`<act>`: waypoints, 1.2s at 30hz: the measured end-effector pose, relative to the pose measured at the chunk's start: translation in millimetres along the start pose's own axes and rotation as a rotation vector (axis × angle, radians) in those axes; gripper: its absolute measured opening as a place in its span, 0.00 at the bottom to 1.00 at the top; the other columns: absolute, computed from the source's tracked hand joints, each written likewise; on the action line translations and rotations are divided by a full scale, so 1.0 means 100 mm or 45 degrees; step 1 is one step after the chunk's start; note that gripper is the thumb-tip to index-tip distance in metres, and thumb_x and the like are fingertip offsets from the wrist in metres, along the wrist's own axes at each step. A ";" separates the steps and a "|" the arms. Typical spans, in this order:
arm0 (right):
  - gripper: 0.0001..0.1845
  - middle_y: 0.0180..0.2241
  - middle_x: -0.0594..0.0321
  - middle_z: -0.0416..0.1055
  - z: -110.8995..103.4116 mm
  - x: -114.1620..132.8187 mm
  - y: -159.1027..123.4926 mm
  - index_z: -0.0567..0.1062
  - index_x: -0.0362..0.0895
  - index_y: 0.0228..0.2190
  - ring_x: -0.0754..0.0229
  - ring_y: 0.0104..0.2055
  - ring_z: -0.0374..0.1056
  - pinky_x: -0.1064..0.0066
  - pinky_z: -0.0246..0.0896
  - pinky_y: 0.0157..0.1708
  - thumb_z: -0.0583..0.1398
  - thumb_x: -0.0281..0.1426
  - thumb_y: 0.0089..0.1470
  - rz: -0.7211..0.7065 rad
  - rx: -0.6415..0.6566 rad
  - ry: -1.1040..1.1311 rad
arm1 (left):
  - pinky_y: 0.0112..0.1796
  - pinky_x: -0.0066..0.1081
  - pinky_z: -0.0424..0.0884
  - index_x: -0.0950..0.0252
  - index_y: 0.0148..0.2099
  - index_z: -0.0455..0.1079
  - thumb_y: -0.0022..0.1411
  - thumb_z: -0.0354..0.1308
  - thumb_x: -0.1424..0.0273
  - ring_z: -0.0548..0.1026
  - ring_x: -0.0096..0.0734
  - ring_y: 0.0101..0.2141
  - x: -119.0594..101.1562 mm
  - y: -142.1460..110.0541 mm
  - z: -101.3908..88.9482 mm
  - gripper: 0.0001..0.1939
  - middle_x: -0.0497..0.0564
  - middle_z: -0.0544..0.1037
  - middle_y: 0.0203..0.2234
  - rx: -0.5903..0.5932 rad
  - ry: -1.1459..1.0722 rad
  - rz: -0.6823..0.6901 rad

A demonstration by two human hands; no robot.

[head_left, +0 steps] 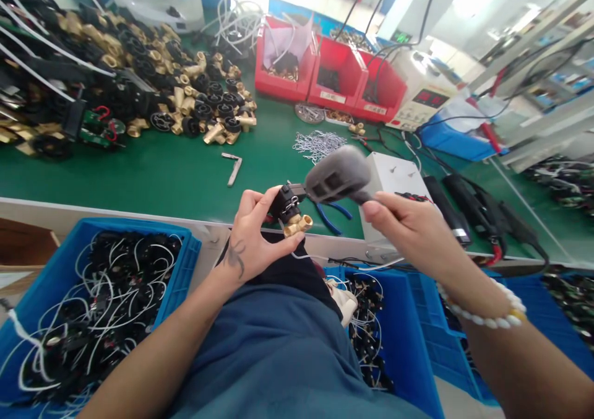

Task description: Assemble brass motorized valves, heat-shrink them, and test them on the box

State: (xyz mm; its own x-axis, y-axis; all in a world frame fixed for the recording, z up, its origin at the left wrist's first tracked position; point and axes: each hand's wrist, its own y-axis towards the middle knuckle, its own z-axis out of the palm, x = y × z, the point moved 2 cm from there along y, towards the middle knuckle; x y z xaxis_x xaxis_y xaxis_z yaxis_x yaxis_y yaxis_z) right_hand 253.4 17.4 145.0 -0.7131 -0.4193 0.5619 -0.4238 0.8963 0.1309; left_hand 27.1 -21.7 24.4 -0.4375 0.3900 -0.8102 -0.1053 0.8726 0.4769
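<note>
My left hand (260,233) grips a brass valve body with a black plastic housing, the brass valve (297,224), near the bench's front edge. Its thumb presses under the brass and the fingers wrap the black part. In my right hand (408,227) is the handle of a grey mallet-like tool (338,174) with a rounded, slightly blurred head and dark rectangular recesses. The head is close to the housing's upper right side; whether they touch I cannot tell. Behind the tool lie blue-handled pliers (328,218), partly hidden.
A pile of brass valves (185,97) covers the bench's left. Red bins (285,82), small metal pins (318,143), a metal key-like piece (233,168), a white box (378,177) and a power supply (422,91) are on it. Blue crates (190,252) stand below.
</note>
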 end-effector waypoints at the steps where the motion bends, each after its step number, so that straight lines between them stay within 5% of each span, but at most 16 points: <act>1: 0.34 0.15 0.70 0.53 -0.04 0.00 0.00 0.65 0.45 0.21 0.68 0.17 0.48 0.70 0.39 0.17 0.56 0.61 0.62 -0.005 -0.097 0.082 | 0.40 0.34 0.81 0.62 0.64 0.66 0.55 0.70 0.64 0.73 0.34 0.43 0.00 0.00 0.00 0.36 0.51 0.67 0.42 0.001 -0.006 0.003; 5: 0.28 0.15 0.71 0.53 -0.08 0.02 -0.02 0.70 0.46 0.27 0.68 0.15 0.47 0.70 0.37 0.15 0.57 0.57 0.63 -0.081 -0.470 0.441 | 0.40 0.34 0.81 0.63 0.64 0.67 0.55 0.70 0.64 0.72 0.34 0.43 0.01 0.01 0.01 0.36 0.51 0.67 0.43 -0.008 -0.012 0.049; 11: 0.38 0.15 0.69 0.54 0.05 0.04 0.04 0.61 0.45 0.18 0.69 0.18 0.48 0.71 0.41 0.17 0.56 0.65 0.57 0.039 0.150 -0.067 | 0.39 0.32 0.81 0.64 0.64 0.66 0.55 0.69 0.65 0.72 0.33 0.43 -0.01 0.01 0.00 0.35 0.50 0.66 0.42 -0.005 -0.019 0.063; 17: 0.31 0.14 0.70 0.54 -0.12 0.04 0.01 0.70 0.46 0.24 0.68 0.15 0.48 0.70 0.37 0.15 0.59 0.60 0.60 -0.042 -0.509 0.377 | 0.39 0.34 0.81 0.62 0.65 0.65 0.55 0.70 0.63 0.72 0.34 0.43 0.00 0.02 0.00 0.37 0.51 0.67 0.43 0.050 -0.004 0.056; 22: 0.38 0.13 0.70 0.53 0.08 0.06 0.02 0.61 0.45 0.18 0.69 0.16 0.46 0.71 0.40 0.16 0.57 0.66 0.56 0.036 0.130 -0.050 | 0.38 0.33 0.80 0.62 0.64 0.66 0.54 0.70 0.64 0.72 0.34 0.42 0.00 0.03 0.01 0.37 0.50 0.67 0.42 0.025 0.004 0.056; 23: 0.38 0.14 0.70 0.52 0.07 0.05 0.01 0.61 0.45 0.18 0.69 0.17 0.47 0.71 0.39 0.16 0.57 0.65 0.57 0.034 0.123 -0.076 | 0.38 0.33 0.80 0.62 0.64 0.66 0.54 0.70 0.64 0.72 0.34 0.42 0.00 0.03 0.01 0.37 0.51 0.67 0.42 0.027 0.008 0.057; 28: 0.30 0.15 0.71 0.53 -0.01 0.03 -0.03 0.67 0.46 0.24 0.69 0.16 0.48 0.71 0.38 0.15 0.58 0.58 0.62 -0.028 -0.432 0.319 | 0.39 0.33 0.80 0.64 0.64 0.66 0.55 0.70 0.64 0.72 0.35 0.44 -0.01 0.03 0.00 0.36 0.52 0.67 0.43 0.036 0.037 0.076; 33: 0.35 0.14 0.69 0.53 0.14 0.03 -0.02 0.63 0.45 0.19 0.68 0.18 0.46 0.71 0.41 0.17 0.59 0.61 0.58 0.036 0.093 -0.095 | 0.39 0.34 0.81 0.62 0.65 0.65 0.54 0.70 0.64 0.72 0.35 0.43 0.00 0.03 0.00 0.37 0.51 0.67 0.43 0.054 0.020 0.030; 36: 0.33 0.16 0.69 0.53 0.07 0.01 -0.04 0.64 0.46 0.21 0.67 0.18 0.47 0.70 0.40 0.18 0.58 0.60 0.60 0.053 -0.154 -0.002 | 0.40 0.34 0.81 0.64 0.64 0.66 0.54 0.70 0.64 0.72 0.35 0.43 0.00 0.04 0.00 0.37 0.51 0.66 0.43 0.053 0.022 0.071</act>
State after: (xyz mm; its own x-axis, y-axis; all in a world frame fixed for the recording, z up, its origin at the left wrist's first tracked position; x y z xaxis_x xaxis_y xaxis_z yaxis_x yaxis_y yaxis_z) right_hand 249.8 12.5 139.4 -0.7294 -0.3817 0.5676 -0.3237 0.9237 0.2051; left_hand 27.2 -18.5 25.9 -0.4570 0.4338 -0.7765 -0.0432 0.8612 0.5065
